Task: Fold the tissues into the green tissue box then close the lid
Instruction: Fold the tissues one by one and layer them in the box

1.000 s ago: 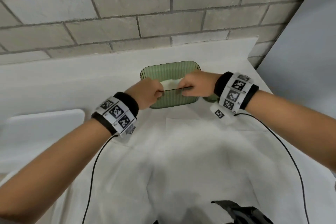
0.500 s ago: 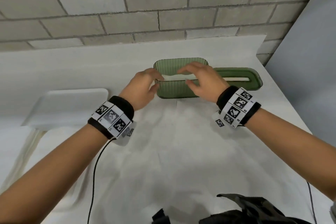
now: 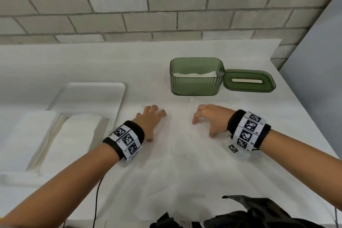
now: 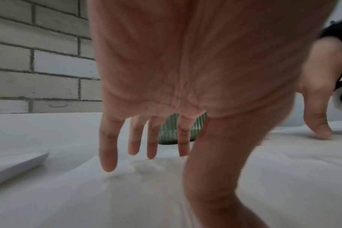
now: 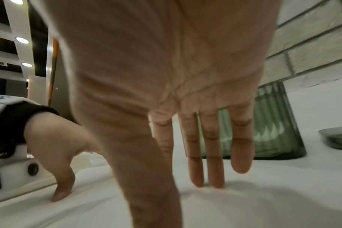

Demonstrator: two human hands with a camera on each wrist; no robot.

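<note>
Both hands (image 3: 149,120) (image 3: 211,118) spread over tissue (image 3: 185,153)

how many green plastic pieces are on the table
2: the green tissue box stands open with tissue inside; its lid lies flat just right of it. None other shows.

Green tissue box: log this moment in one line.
green tissue box: tissue inside | lid: off, beside | left hand: open | right hand: open

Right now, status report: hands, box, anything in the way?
Left hand and right hand open, fingertips on the spread tissue. Box open, tissue inside; lid beside it. Nothing in the way.
</note>
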